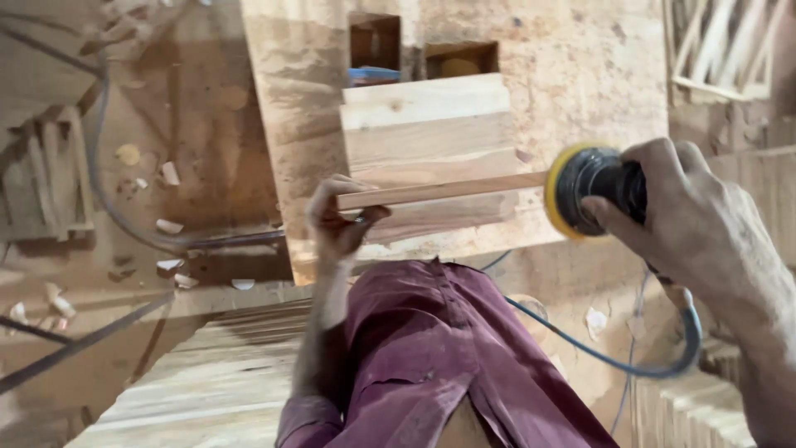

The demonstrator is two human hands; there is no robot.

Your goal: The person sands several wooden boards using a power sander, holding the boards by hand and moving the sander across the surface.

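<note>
- The left hand [336, 222] is clamped on one end of a thin wooden slat [439, 191], thumb under and fingers curled over it, holding it level in the air above the purple shirt [439, 348].
- The slat's far end meets the yellow-rimmed pad of the electric disc sander [593, 191]; the two appear to be touching.
- The right hand [684, 207] is closed around the sander's dark body, and its blue cable [613, 361] loops down below the wrist.
- The slat looks light and stiff, but narrow; held at one end only, it is likely to flex or chatter under the spinning pad, so a firm grip near the end, clear of the disc, suits it.
- Its bare wood looks dry and dusty rather than slippery, so it should not slide in the fingers.
- The sander seems the heavier thing, and is best held around the body behind the pad, as it is.
- A stack of wider planks [427, 124] stands just behind the slat, on a dusty surface.
- Wood offcuts [170, 224] lie well apart towards the left edge.
</note>
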